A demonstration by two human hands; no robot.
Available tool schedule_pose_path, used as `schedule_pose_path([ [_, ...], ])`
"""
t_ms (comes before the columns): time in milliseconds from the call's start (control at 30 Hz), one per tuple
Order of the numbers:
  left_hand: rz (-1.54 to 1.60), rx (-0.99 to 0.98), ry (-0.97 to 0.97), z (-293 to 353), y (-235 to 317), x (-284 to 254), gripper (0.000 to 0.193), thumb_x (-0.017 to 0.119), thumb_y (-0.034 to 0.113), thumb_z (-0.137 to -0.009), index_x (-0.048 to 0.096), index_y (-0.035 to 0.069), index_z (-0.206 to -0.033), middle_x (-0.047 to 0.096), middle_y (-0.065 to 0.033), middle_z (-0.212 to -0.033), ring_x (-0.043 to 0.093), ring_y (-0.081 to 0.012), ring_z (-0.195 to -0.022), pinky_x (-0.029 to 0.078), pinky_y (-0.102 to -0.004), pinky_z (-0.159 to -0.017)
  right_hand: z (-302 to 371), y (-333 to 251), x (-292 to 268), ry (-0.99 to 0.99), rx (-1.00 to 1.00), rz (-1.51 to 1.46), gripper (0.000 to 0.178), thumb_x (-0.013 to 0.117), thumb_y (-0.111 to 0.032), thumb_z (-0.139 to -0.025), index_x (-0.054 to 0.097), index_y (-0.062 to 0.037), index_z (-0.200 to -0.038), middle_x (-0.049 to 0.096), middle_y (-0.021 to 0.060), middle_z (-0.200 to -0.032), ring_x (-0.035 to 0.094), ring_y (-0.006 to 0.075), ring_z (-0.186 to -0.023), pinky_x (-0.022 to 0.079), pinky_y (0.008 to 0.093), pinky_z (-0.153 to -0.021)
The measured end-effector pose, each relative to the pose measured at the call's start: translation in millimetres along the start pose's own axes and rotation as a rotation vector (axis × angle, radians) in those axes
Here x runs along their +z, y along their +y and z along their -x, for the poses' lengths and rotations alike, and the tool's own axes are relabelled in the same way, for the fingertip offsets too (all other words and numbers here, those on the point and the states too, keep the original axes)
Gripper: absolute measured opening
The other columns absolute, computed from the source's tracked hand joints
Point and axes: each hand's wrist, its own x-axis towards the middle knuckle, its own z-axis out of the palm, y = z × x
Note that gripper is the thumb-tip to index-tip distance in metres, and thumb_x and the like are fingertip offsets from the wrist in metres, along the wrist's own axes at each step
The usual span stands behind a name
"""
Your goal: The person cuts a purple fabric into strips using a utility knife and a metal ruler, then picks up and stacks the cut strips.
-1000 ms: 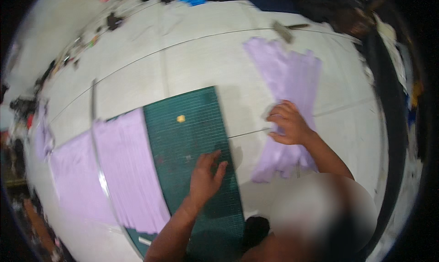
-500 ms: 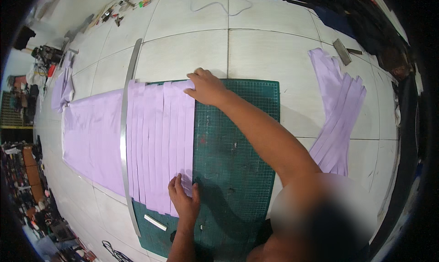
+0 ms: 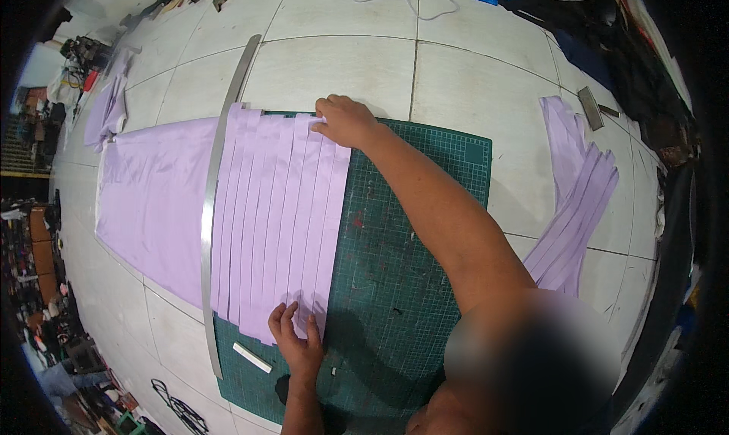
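Lilac fabric (image 3: 281, 230) cut into long side-by-side strips lies on the green cutting mat (image 3: 402, 283). At the strips' far end my right hand (image 3: 345, 121) is closed, thumb and fingers pinching the end of a strip. My left hand (image 3: 298, 348) rests at the near end, its fingers apart and the fingertips touching the strips. A long metal ruler (image 3: 210, 222) lies across the fabric along the strips' left side. Left of it the lilac fabric (image 3: 156, 200) continues as an uncut piece.
A small white bar (image 3: 252, 357) lies on the mat near my left hand. More lilac strips (image 3: 581, 200) are heaped on the tiles at right, below a metal block (image 3: 590, 108). Black cable (image 3: 178, 406) lies at lower left. Tools and clutter line the floor's left edge.
The view has shifted. My right hand has moved left along the strips' far ends, away from the outer corner. My left hand has slid slightly toward the near edge.
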Motion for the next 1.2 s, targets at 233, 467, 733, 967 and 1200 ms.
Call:
schedule_pose_path([
  [233, 0.009, 0.054, -0.001, -25.8, 8.4, 1.0, 0.033, 0.066, 0.008, -0.087, 0.059, 0.000, -0.119, 0.050, -0.0224, -0.123, 0.049, -0.0389, -0.120, 0.039, -0.0471, -0.104, 17.0, 8.5, -16.2, -0.030, 0.084, -0.170, 0.033, 0.065, -0.035, -0.093, 0.058, -0.0064, -0.108, 0.067, 0.0176, -0.096, 0.065, 0.0316, -0.090, 0.050, 0.0419, -0.080],
  [467, -0.072, 0.256, -0.128, -65.2, 33.9, 33.0, 0.054, 0.068, 0.013, -0.089, 0.048, 0.002, -0.138, 0.046, -0.0267, -0.136, 0.043, -0.0431, -0.130, 0.035, -0.0493, -0.110, 117.1, 35.0, -94.5, 0.084, 0.273, -0.263, 0.033, 0.067, -0.033, -0.092, 0.059, -0.0038, -0.106, 0.068, 0.0203, -0.090, 0.067, 0.0309, -0.081, 0.051, 0.0411, -0.073],
  [733, -0.168, 0.444, -0.288, -56.7, 83.6, 91.2, 0.070, 0.069, 0.033, -0.089, 0.041, -0.005, -0.141, 0.040, -0.0327, -0.143, 0.034, -0.0516, -0.136, 0.022, -0.0588, -0.115, 246.0, 108.1, -189.5, 0.462, 0.413, -0.107, 0.034, 0.071, -0.032, -0.090, 0.060, -0.0025, -0.102, 0.068, 0.0186, -0.092, 0.065, 0.0330, -0.084, 0.050, 0.0395, -0.076],
  [967, -0.165, 0.665, -0.388, -55.5, 159.2, 138.5, 0.070, 0.072, 0.035, -0.086, 0.044, -0.001, -0.140, 0.051, -0.0270, -0.130, 0.050, -0.0434, -0.118, 0.039, -0.0533, -0.101, 361.6, 164.6, -283.2, 0.620, 0.654, 0.103, 0.034, 0.072, -0.033, -0.089, 0.062, -0.0029, -0.099, 0.066, 0.0155, -0.089, 0.061, 0.0232, -0.082, 0.049, 0.0353, -0.075],
  [1200, -0.064, 0.819, -0.563, -35.6, 242.6, 192.4, 0.068, 0.070, 0.029, -0.087, 0.044, -0.003, -0.140, 0.052, -0.0265, -0.128, 0.052, -0.0429, -0.115, 0.041, -0.0510, -0.100, 426.9, 234.9, -366.4, 0.591, 0.836, 0.238, 0.042, 0.071, -0.041, -0.087, 0.063, -0.0043, -0.107, 0.069, 0.0187, -0.102, 0.066, 0.0322, -0.095, 0.051, 0.0409, -0.084],
])
